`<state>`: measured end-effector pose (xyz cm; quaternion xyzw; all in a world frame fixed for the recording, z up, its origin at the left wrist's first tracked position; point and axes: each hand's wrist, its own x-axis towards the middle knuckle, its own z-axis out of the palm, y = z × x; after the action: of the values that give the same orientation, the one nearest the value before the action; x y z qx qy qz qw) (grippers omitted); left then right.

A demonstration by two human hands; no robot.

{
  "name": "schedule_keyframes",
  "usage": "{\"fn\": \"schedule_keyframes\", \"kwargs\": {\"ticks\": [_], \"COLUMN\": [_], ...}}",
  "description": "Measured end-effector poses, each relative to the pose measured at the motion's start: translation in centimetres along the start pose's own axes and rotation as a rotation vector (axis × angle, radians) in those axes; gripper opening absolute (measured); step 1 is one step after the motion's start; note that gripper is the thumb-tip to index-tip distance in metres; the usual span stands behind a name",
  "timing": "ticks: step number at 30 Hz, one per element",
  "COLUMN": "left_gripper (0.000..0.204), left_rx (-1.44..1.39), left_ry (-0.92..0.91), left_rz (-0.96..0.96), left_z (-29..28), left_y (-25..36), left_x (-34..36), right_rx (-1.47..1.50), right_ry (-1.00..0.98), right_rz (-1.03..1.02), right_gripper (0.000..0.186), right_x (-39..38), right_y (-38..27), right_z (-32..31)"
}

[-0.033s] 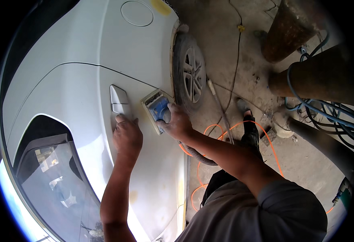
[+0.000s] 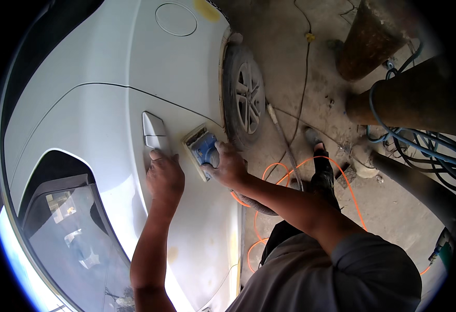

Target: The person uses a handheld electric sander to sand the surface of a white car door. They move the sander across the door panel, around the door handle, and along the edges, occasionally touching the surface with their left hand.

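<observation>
A single fisheye view looks down from the person's head, close over the white car door [image 2: 108, 130], facing along the car's side toward the rear wheel [image 2: 246, 99]. The forearms enter from the lower edge. The concrete floor [image 2: 301, 93] fills the right; straight lines bend toward the dark round rim.

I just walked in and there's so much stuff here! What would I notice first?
First, the big white car filling the left side, seen from above. In the middle, the person's right hand presses a blue sander flat against the car door, while the left hand rests beside it, just below the door handle. On the dusty floor to the right, a bright orange cable loops near the rear wheel.
</observation>
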<state>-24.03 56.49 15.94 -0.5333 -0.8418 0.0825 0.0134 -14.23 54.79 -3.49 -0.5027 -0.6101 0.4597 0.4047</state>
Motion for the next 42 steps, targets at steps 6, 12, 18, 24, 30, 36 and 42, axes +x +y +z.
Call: {"fn": "schedule_keyframes", "kwargs": {"ticks": [6, 12, 18, 24, 30, 36, 42], "left_gripper": [0.035, 0.029, 0.031, 0.028, 0.029, 0.029, 0.032], "left_rx": [-0.007, -0.131, -0.088, -0.166, -0.129, -0.147, -0.176], "left_ry": [0.093, 0.199, 0.214, 0.233, 0.236, 0.198, 0.193], "left_rz": [0.064, 0.097, 0.059, 0.122, 0.066, 0.044, 0.055], "left_z": [1.1, 1.5, 2.1, 1.7, 1.9, 1.5, 1.6], "left_y": [-1.4, -1.0, -1.4, -1.1, -1.5, -1.2, -1.1], "left_x": [0.1, 0.2, 0.4, 0.2, 0.2, 0.0, 0.3], "right_rx": [0.001, 0.052, 0.014, 0.055, 0.013, 0.025, 0.114], "right_ry": [-0.029, -0.02, -0.154, 0.036, -0.022, -0.033, 0.029], "right_rz": [-0.038, 0.066, 0.131, 0.048, 0.041, 0.076, 0.271], "right_gripper": [0.081, 0.079, 0.088, 0.085, 0.081, 0.086, 0.089], "right_x": [0.2, 7.7, -1.2, 6.8, 8.5, -0.1, 6.8], "right_y": [0.6, -1.2, 0.7, 2.5, -2.1, 0.5, 0.0], "right_z": [-0.3, -3.8, -1.1, -2.4, -3.7, -0.5, -3.2]}}
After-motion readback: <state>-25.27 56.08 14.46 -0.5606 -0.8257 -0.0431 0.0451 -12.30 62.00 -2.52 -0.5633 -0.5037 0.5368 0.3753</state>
